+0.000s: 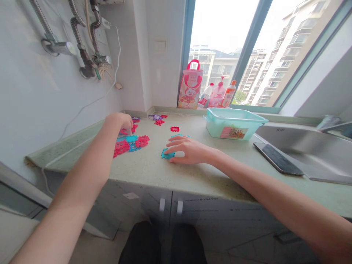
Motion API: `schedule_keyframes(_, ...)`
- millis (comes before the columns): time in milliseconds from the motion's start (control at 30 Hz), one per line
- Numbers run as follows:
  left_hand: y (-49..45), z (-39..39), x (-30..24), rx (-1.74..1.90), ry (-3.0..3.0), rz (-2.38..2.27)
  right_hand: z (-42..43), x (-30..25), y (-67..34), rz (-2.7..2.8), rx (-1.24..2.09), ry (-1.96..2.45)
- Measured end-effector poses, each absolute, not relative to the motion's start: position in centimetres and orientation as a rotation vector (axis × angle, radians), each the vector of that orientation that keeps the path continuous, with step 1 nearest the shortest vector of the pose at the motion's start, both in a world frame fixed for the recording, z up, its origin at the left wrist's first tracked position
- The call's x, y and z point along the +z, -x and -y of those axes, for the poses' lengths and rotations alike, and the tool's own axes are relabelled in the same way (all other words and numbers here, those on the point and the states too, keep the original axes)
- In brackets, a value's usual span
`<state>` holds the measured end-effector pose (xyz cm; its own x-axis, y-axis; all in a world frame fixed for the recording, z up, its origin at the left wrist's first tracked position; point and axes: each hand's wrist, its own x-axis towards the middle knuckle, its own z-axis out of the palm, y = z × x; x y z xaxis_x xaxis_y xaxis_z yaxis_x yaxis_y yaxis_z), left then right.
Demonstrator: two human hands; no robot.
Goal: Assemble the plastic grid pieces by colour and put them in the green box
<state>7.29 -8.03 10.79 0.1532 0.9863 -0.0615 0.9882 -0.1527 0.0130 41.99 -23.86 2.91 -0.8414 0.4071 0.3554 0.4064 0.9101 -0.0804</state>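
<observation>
A cluster of red and blue plastic snap tiles (131,143) lies on the pale green countertop (154,168). My left hand (120,121) curls down over the far side of that cluster, fingers bent onto a red tile. My right hand (187,149) lies flat, fingers spread, pressing on a blue tile piece (166,154) with a white piece under the palm. More loose tiles, red (174,129) and purple (154,117), lie farther back.
A light green plastic tub (233,124) stands at the back right, next to a steel sink (308,150) with a dark phone (277,158) on its edge. A pink bag (190,86) and bottles (220,94) stand on the window sill. Pipes and a cable hang on the left wall.
</observation>
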Motion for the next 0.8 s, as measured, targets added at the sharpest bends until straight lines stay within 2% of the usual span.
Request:
schedule_keyframes(67,-7.6,7.9,10.7,-0.237,-2.204,-2.087,24.0,3.1,-41.8,2.716,0.059,0.534)
schedule_keyframes(367,-8.6,6.8,9.8,-0.206,-2.362,-2.054,24.0,3.4,-42.0,2.651,0.159,0.671)
schedule_keyframes(600,-10.1,6.6,9.0,0.142,-2.515,-1.750,23.2,3.4,-43.0,2.589,0.054,0.736)
schedule_keyframes(800,-8.2,6.2,9.7,-0.033,-2.462,-2.066,21.3,3.5,-45.6,2.343,-0.050,0.953)
